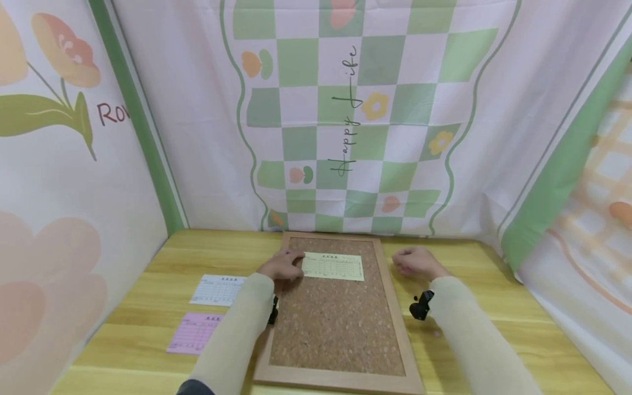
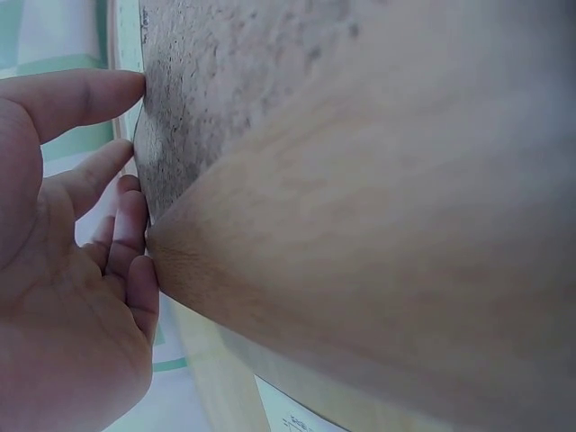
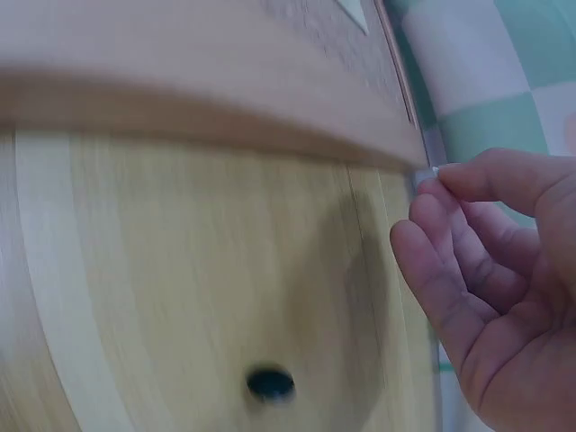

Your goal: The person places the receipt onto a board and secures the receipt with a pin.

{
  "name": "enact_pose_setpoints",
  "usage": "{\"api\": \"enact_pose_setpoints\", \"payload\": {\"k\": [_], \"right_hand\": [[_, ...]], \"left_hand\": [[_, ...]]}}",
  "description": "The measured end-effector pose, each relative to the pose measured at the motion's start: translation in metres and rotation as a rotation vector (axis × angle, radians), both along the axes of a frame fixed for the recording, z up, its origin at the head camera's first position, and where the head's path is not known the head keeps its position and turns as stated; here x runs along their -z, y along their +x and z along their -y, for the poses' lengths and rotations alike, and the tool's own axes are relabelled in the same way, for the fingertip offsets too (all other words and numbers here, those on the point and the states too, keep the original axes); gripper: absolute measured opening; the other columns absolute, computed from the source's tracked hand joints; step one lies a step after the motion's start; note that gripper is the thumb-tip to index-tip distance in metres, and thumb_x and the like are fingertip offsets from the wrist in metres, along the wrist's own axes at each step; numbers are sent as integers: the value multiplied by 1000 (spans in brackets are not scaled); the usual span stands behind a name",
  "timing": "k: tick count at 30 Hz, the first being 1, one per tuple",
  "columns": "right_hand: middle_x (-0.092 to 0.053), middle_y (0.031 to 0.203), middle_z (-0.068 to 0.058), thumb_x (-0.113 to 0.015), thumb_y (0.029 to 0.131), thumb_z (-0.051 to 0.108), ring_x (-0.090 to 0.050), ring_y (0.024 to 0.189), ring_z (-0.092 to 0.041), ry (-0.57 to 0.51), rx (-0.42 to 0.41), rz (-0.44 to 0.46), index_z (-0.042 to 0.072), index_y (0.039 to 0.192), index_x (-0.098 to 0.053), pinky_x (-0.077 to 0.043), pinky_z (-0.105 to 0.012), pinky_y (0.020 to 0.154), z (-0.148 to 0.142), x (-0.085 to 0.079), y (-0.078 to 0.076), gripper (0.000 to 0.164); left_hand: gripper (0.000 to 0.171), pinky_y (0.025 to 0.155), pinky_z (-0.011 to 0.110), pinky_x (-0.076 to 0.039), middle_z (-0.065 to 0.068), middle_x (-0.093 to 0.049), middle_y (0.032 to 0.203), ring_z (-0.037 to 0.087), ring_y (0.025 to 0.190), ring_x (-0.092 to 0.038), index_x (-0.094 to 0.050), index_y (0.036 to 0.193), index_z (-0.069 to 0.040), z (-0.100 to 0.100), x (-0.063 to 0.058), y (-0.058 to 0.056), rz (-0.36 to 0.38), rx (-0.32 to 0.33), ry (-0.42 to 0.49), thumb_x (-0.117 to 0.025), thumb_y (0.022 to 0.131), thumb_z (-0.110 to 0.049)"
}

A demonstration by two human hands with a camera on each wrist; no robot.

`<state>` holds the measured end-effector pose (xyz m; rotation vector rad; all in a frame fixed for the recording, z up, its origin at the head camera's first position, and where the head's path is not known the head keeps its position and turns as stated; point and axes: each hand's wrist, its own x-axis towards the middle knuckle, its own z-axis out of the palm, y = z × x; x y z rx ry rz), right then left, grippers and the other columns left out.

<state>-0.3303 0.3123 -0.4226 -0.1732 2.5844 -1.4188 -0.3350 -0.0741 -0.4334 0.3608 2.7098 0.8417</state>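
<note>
The left hand (image 1: 282, 266), smooth and bare, is spread with its fingers nearly straight, thumb and forefinger set apart at the left edge of a thin yellow slip (image 1: 333, 266); nothing is gripped by it. The right hand (image 1: 417, 262) is held beside the board's right edge with its fingers bent, and a tiny pale thing (image 3: 436, 169), too small to be identified, is pinched between thumb and forefinger.

The yellow slip, an oblong of paper printed with a ruled grid, is laid across the upper part of the speckled, grainy cork board (image 1: 336, 323). The cork is bordered by a smooth, straight-edged wooden frame (image 1: 336, 378).

To the left, a white slip (image 1: 217, 289) and, nearer the wearer, a pink slip (image 1: 194, 333) are laid flat on the yellowish wood-grain table (image 1: 168, 274); their right-hand parts are covered by the cream left sleeve (image 1: 237, 329). In the right wrist view, a blurred dark oval thing (image 3: 270, 384) is seen on the table. The far side is closed off by a creased, green-and-white checked curtain (image 1: 375, 60).
</note>
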Motion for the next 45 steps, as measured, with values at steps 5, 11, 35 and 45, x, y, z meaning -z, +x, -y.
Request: {"api": "enact_pose_setpoints", "payload": {"k": [5, 11, 35, 45], "right_hand": [[-68, 95, -20, -57, 99, 8, -66, 82, -19, -34, 24, 4, -21, 117, -57, -57, -35, 76, 18, 1, -2, 35], [-67, 99, -25, -56, 98, 7, -66, 84, -21, -57, 46, 2, -22, 120, -55, -57, -34, 77, 35, 3, -4, 36], [-66, 81, -8, -61, 100, 12, -60, 67, -10, -227, 107, 75, -11, 123, -64, -52, -25, 61, 112, 19, -25, 32], [-67, 79, -9, -62, 100, 14, -56, 59, -11, -214, 87, 35, -5, 116, -69, -48, -24, 56, 141, 27, -29, 25]], "left_hand": [[64, 105, 50, -36, 11, -36, 152, 33, 138, -34, -46, 151, -21, -1, -2, 2, 1, 0, -3, -64, 89, -22], [64, 107, 50, -34, 11, -34, 154, 34, 141, -30, -45, 152, -19, -1, -1, 2, 11, 9, 3, -62, 91, -23], [69, 105, 53, -34, 11, -34, 154, 35, 140, -31, -47, 151, -20, 4, 13, -13, 12, 16, 41, -66, 85, -25], [66, 109, 51, -32, 13, -33, 155, 35, 142, -30, -46, 151, -15, 0, -2, 1, 7, 10, 24, -64, 88, -21]]}}
